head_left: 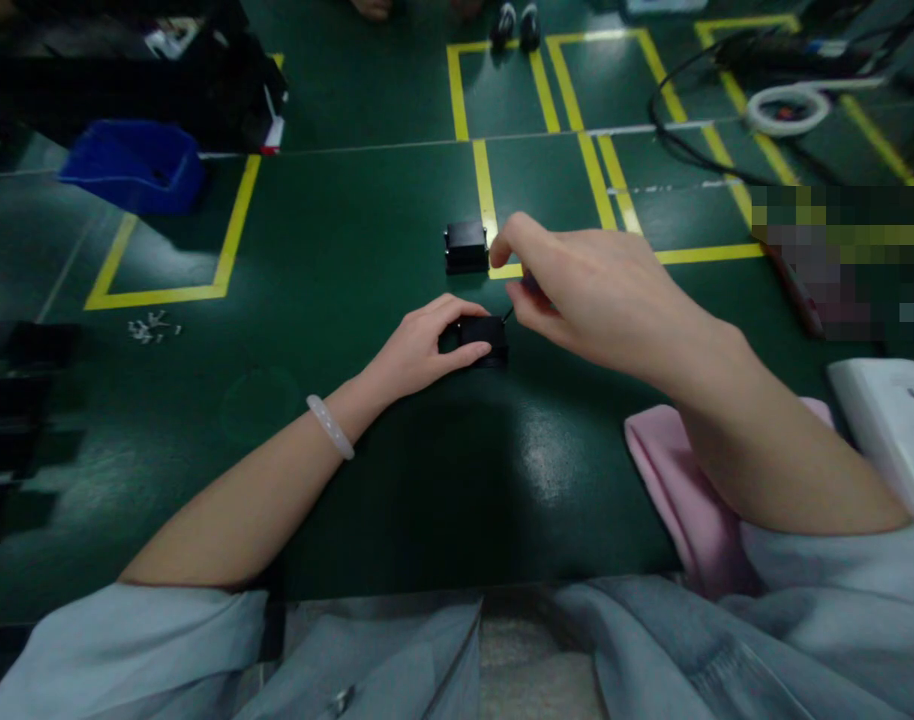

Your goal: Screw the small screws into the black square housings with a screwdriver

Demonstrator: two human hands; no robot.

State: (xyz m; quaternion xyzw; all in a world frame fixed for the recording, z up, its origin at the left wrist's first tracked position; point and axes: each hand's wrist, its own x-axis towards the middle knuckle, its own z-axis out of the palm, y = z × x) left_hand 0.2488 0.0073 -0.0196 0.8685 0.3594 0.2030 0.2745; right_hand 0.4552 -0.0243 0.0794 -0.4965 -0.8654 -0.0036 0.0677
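Note:
My left hand grips a small black box lying on the dark green table. My right hand hovers just right of that box, its fingers pinched on a thin dark tool or pin whose tip points at the box's top right corner. A second small black box stands a little farther away, beside a yellow tape line. A pale bracelet is on my left wrist.
A blue bin sits at the far left. A small pile of tiny pale parts lies left of my hands. A pink cloth lies under my right forearm, a white box at right. Cables and a white ring are far right.

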